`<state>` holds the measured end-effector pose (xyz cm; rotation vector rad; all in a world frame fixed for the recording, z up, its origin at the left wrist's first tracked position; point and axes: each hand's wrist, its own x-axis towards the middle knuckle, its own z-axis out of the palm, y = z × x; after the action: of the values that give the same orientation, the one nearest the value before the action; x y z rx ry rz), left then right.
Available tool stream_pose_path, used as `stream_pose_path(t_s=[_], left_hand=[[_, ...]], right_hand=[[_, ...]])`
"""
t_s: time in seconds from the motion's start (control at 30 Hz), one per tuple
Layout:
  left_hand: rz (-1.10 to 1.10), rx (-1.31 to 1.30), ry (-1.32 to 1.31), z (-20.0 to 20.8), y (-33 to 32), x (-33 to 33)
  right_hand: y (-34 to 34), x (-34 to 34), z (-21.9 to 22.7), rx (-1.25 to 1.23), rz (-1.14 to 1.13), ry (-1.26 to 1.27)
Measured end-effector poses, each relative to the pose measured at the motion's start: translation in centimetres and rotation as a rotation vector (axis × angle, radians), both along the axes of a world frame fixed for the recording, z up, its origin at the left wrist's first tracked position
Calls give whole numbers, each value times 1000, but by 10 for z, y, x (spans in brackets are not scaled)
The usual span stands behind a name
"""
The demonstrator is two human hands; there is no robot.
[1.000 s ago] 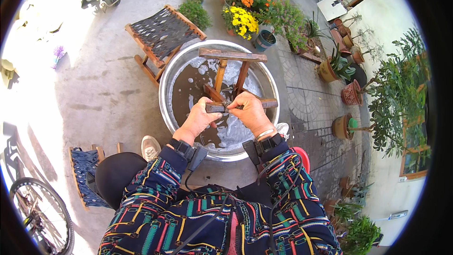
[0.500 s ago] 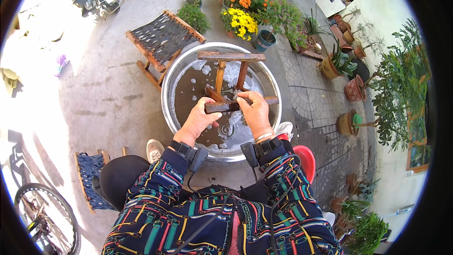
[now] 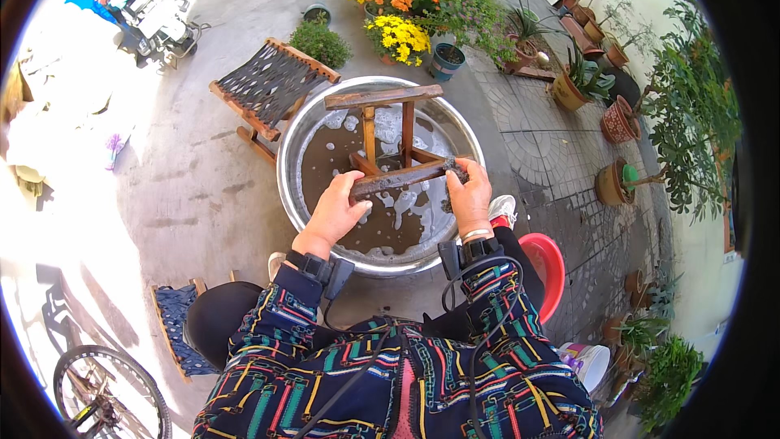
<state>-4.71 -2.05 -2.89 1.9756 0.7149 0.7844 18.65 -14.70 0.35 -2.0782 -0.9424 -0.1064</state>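
A wooden stool frame (image 3: 402,180) stands tilted in a round metal basin (image 3: 294,213) of brown, foamy water (image 3: 322,164). My left hand (image 3: 329,211) is closed round the left end of the frame's near bar, thumb on the side towards me. At the bar's right end, my right hand (image 3: 471,202) presses a dark, rough scrubbing pad (image 3: 452,169) against the wood. The fingers cover much of the pad, so its exact kind is unclear. The frame's far bar (image 3: 382,97) rises above the water near the basin's far rim.
A folding stool with a black woven seat (image 3: 272,85) stands left of the basin; a blue woven seat (image 3: 180,325) is by my left leg. A red basin (image 3: 552,264) and white bucket (image 3: 591,364) lie right. Potted flowers (image 3: 398,39) stand beyond, a bicycle wheel (image 3: 114,390) lower left.
My right hand has slid rightwards along the near bar to its end with the pad. The bar now slopes up to the right. The view has shifted slightly.
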Motion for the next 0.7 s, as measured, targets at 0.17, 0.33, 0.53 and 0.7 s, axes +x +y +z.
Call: stream_pose_path(t_s=[0.17,0.33,0.53,0.7], left_hand=[[-51,129,306,11,-10,12],[-19,40,257,16,-29,34],[8,65,335,30,-23,34],[-53,359,701,44,-29,39]], right_hand=[[-1,5,-14,85,-9,22],[13,-25,-8,195,-20,8],[15,-59,3,246,381,-78],[6,8,-20,243,26,25]])
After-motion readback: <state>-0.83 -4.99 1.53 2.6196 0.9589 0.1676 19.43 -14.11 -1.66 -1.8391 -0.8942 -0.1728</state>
